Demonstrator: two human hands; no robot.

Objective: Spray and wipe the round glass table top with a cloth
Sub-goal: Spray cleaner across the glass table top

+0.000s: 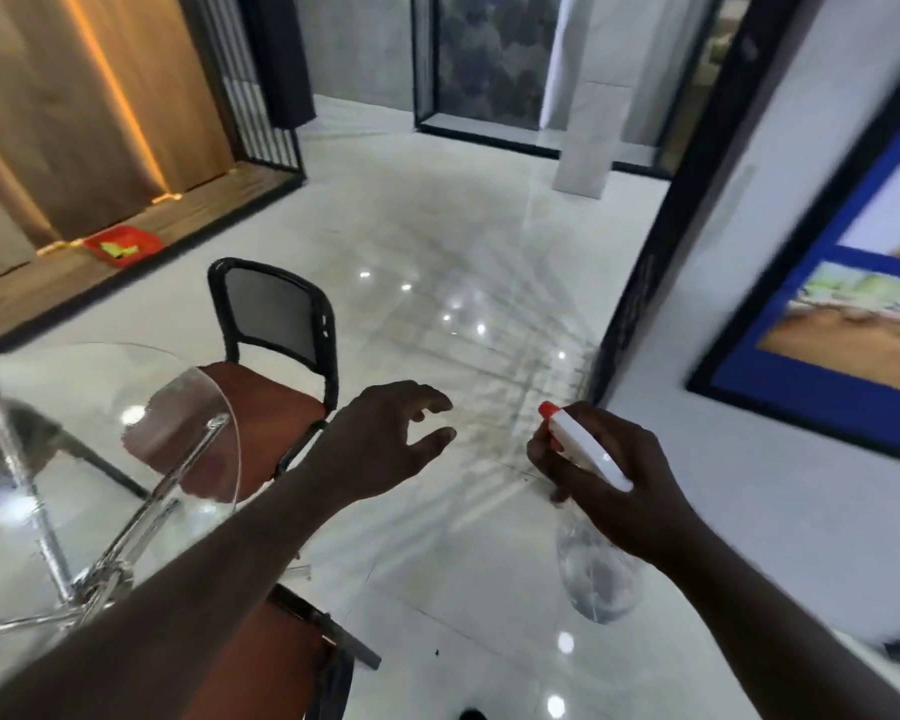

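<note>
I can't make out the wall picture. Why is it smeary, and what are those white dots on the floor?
Head view: the wall picture is smeared by motion blur; the dots on the glossy floor look like reflected lights; the glass table top shows one too; the right hand gripping the spray bottle is sharper.

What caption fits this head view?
Right hand grips a spray bottle beside the glass table; left hand open and empty.
</note>
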